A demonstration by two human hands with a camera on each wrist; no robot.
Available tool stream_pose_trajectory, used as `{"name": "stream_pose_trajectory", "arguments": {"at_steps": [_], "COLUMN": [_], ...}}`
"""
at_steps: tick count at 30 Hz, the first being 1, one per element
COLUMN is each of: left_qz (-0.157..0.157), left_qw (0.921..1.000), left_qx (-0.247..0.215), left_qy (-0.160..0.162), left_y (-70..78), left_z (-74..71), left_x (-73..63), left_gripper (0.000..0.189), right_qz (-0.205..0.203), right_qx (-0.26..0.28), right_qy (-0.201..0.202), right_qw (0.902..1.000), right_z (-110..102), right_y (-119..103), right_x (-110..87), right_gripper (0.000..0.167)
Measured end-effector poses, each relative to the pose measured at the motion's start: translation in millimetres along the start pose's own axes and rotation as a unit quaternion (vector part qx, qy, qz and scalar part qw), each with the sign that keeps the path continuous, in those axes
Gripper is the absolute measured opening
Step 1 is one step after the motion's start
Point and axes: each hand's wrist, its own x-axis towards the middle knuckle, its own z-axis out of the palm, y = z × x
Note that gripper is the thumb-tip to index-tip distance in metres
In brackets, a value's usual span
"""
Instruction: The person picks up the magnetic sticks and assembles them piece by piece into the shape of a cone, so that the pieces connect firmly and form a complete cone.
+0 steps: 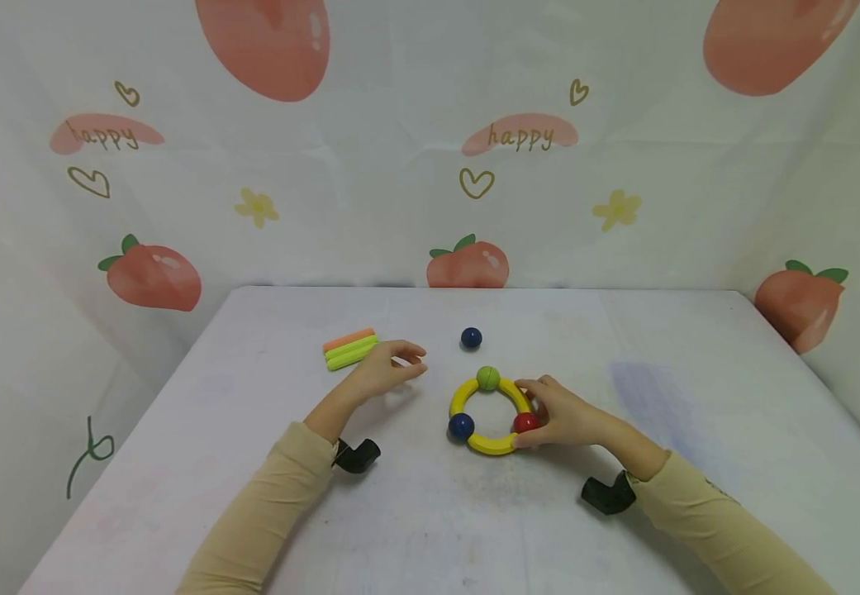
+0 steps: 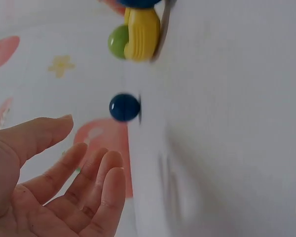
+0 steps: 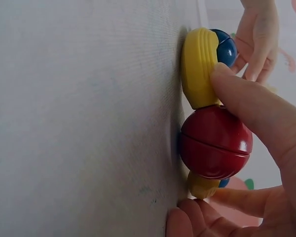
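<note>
A ring toy of yellow curved pieces (image 1: 492, 445) lies on the table, joined by a green ball (image 1: 488, 378), a blue ball (image 1: 462, 426) and a red ball (image 1: 526, 423). My right hand (image 1: 567, 416) grips the ring at its right side. In the right wrist view the thumb presses one yellow piece (image 3: 200, 69) and the fingers touch another, with the red ball (image 3: 217, 142) between them. To the left, my left hand (image 1: 385, 369) hovers over the table, fingers loosely bent and holding nothing. A loose blue ball (image 1: 471, 338) sits behind the ring.
Beside my left hand lie yellow-green sticks (image 1: 350, 355) and an orange stick (image 1: 349, 340), side by side. A white table (image 1: 415, 529) carries everything, and a cloth (image 1: 370, 165) printed with peaches hangs behind it. Black wrist mounts (image 1: 608, 494) stick out below both sleeves.
</note>
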Motion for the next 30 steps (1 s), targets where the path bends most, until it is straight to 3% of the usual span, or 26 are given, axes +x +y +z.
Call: {"name": "stream_pose_trajectory", "arguments": {"at_steps": [9, 16, 23, 30], "left_qz": [0.007, 0.014, -0.015, -0.033], "left_qw": [0.9968, 0.9908, 0.9872, 0.9884], "left_qx": [0.003, 0.025, 0.058, 0.074], "left_qy": [0.08, 0.132, 0.148, 0.128], "left_y": [-21.1, -38.9, -48.2, -51.3], "left_z": [-32.9, -50.1, -59.4, -61.4], "left_x": [-4.1, -4.5, -9.0, -11.6], "left_gripper": [0.035, 0.033, 0.034, 0.036], "right_qz": [0.001, 0.011, 0.006, 0.003], "right_qx": [0.015, 0.016, 0.01, 0.007], "right_qy": [0.001, -0.001, 0.0, 0.004], "right_qw": [0.9999, 0.9998, 0.9999, 1.0], "right_z": [-1.1, 0.2, 0.4, 1.3], "right_y": [-1.1, -2.6, -2.5, -1.8], "right_x": [-2.5, -2.5, -2.2, -2.1], "right_gripper": [0.083, 0.082, 0.082, 0.082]}}
